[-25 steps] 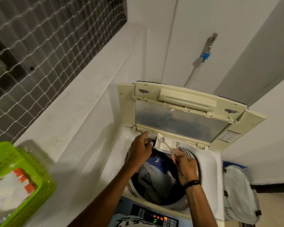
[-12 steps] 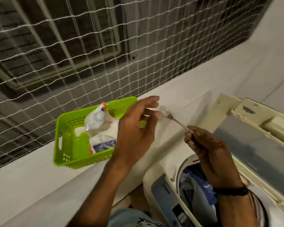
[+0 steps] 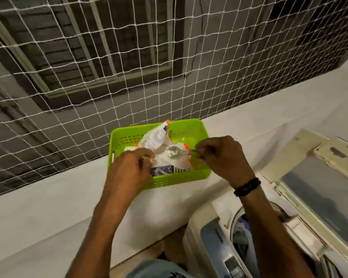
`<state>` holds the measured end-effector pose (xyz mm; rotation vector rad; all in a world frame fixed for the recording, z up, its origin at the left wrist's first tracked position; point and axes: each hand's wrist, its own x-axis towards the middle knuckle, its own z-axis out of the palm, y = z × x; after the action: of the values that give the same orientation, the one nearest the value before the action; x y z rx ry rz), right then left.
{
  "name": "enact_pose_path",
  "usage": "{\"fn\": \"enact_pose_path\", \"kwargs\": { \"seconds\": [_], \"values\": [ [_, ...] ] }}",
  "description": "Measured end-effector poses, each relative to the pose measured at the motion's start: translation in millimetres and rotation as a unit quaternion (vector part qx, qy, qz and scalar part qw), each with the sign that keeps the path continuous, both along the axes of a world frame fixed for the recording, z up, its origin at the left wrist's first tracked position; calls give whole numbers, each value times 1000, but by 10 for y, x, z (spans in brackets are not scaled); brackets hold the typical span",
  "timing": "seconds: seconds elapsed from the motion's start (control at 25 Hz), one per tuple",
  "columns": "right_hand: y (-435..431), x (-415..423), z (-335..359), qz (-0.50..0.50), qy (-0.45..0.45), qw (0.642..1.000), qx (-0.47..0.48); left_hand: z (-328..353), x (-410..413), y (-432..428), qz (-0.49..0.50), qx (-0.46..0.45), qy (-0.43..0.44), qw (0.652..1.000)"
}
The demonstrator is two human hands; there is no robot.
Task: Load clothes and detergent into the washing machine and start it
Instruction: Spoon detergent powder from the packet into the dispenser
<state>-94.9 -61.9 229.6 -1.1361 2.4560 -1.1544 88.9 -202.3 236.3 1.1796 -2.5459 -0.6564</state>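
My right hand (image 3: 223, 157) pinches a spoon (image 3: 174, 151), handle lying sideways, bowl pointing left over the open detergent bag (image 3: 157, 137) in the green basket (image 3: 189, 127) on the counter (image 3: 48, 207). My left hand (image 3: 129, 169) keeps a closed grip on the bag's near edge.

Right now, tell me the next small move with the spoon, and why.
Probably dip the spoon into the bag and lift a scoop. The right hand pinches its handle with the bowl at the bag's open mouth, the left hand grips the bag's edge, and clothes lie in the open washer.
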Motion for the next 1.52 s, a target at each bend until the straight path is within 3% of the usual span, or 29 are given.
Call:
{"fn": "enact_pose_path", "kwargs": {
  "seconds": [0.08, 0.28, 0.8, 1.04, 1.28, 1.4, 1.52],
  "values": [
    [-132, 37, 4, 0, 42, 998, 50, 5, -9, -2, -18, 46, -78, 996],
    [-261, 107, 11, -22, 60, 996, 67, -75, -48, -223, -43, 106, -152, 982],
    [-190, 232, 105, -14, 12, 996, 86, -181, 200, -307, -67, 14, 63, 996],
    [-223, 175, 84, 3, 43, 993, 109, -252, 271, -426, -69, -13, 69, 995],
    [-361, 42, 40, 70, 11, 989, 132, -297, 249, -466, -137, 80, 22, 987],
    [-424, -18, 33, 104, 13, 982, 156, -178, 186, -345, -97, 132, 45, 986],
    [-492, -42, 2, 126, -20, 981, 150, -190, 120, -203, 17, 6, 45, 999]
  ]
}}
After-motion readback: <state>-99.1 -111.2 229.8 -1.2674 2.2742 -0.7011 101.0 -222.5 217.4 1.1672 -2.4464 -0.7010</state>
